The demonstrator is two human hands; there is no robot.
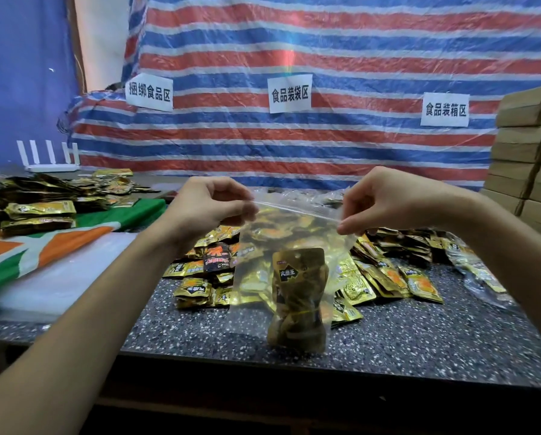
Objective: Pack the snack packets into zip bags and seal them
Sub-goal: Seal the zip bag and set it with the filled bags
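Note:
A clear zip bag (294,233) hangs upright above the speckled table (419,346), with a bundle of gold snack packets (299,299) sitting in its bottom. My left hand (212,205) pinches the left end of the bag's zip strip. My right hand (385,199) pinches the right end, so the top edge is stretched between them. Behind the bag lies a loose heap of gold and black snack packets (388,274).
More packets (40,199) are piled at the far left on a green, orange and white cloth (59,243). A stack of clear bags (59,284) lies at left. Bundled flat cartons (529,171) stand at the right. A striped tarp with paper signs hangs behind.

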